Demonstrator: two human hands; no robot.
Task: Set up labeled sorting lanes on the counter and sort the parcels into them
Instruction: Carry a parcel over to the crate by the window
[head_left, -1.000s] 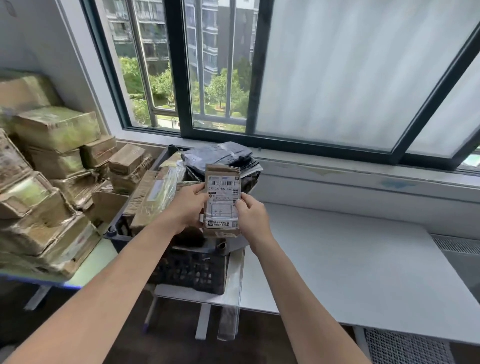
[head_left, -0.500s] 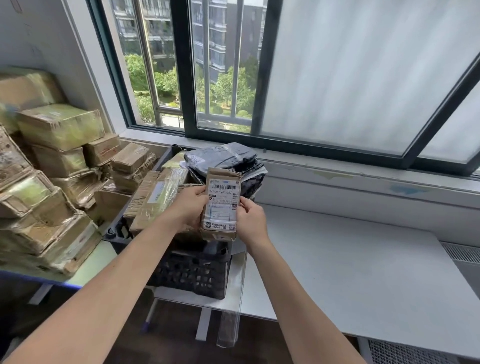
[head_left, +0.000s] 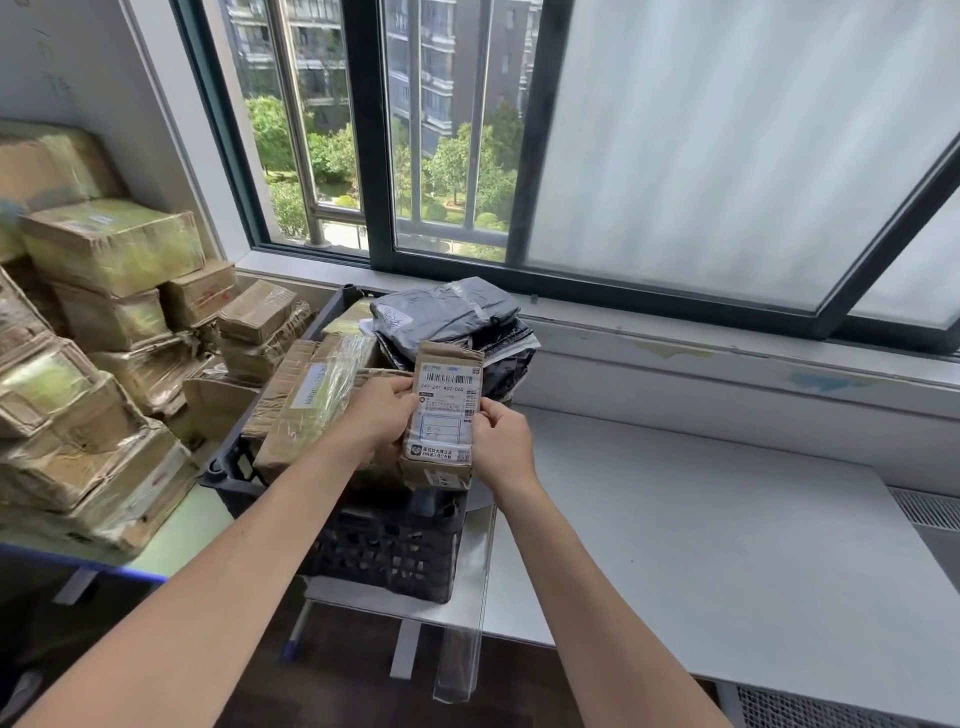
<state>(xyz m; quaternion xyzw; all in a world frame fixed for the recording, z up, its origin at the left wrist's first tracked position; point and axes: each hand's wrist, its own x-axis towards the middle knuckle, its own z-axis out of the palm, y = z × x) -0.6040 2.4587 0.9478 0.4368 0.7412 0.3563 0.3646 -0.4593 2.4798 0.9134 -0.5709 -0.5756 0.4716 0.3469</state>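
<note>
A small brown cardboard parcel (head_left: 443, 415) is held upright above the near rim of a black plastic crate (head_left: 384, 551). Its flat rectangular face carries a white printed label with barcodes and is sealed under glossy tape. The left hand (head_left: 376, 415) is closed on the parcel's left edge; the right hand (head_left: 501, 441) is closed on its right edge, fingertips pinching the label side.

The crate has perforated lattice walls and sits at the left end of a matte white worktop (head_left: 701, 545). It holds further brown boxes, one long and wrapped in crinkled clear tape (head_left: 311, 410), and a heap of grey plastic mailer bags (head_left: 447, 312) at the rear.

To the left, a separate surface carries a dense stack of tape-wrapped cardboard boxes (head_left: 104, 322). A dark-framed sliding window (head_left: 524, 156) runs behind the worktop, partly frosted.
</note>
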